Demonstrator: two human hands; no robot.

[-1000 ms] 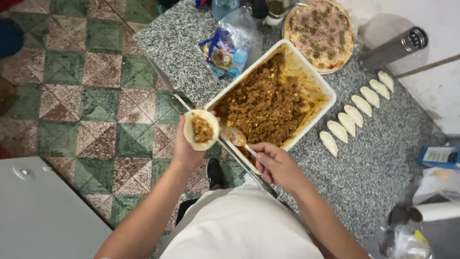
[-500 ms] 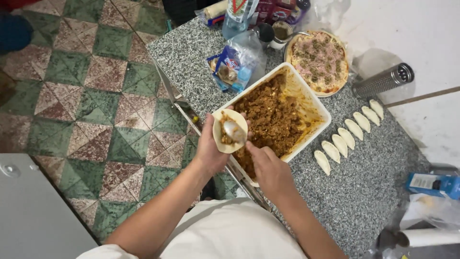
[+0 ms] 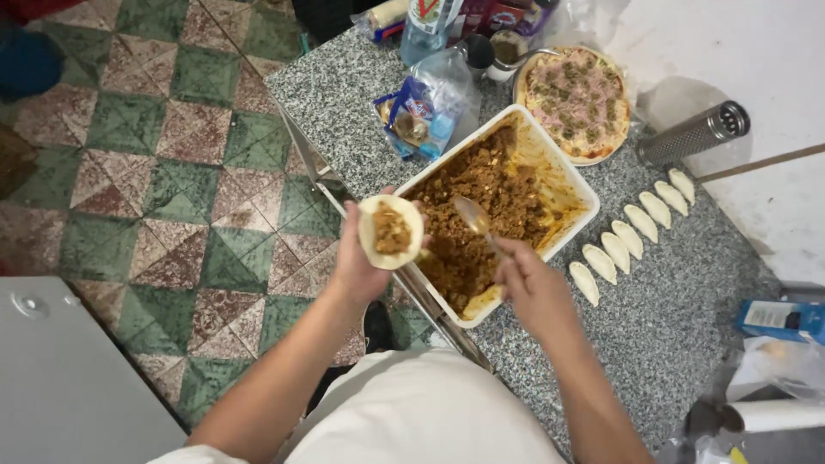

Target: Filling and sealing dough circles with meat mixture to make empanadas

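Observation:
My left hand (image 3: 361, 262) cradles a round dough disc (image 3: 391, 230) with a mound of brown meat filling on it, held just left of the white tray's (image 3: 574, 182) near corner. My right hand (image 3: 531, 288) grips a metal spoon (image 3: 474, 219) whose bowl hovers over the brown minced filling (image 3: 481, 202) in the tray. A row of several folded, sealed dough pockets (image 3: 632, 236) lies on the granite counter (image 3: 335, 94) to the right of the tray.
A topped pizza (image 3: 577, 101) sits behind the tray, beside a metal perforated cylinder (image 3: 693, 133). A plastic bag (image 3: 423, 112), bottles and jars crowd the counter's far end. A blue carton (image 3: 780, 320) and a paper roll (image 3: 769, 416) lie at right. Tiled floor (image 3: 172, 163) at left.
The spoon has left the dough disc and moved back over the tray's filling. The disc, now holding a mound of filling, stays in my left hand, a little lower and leftward.

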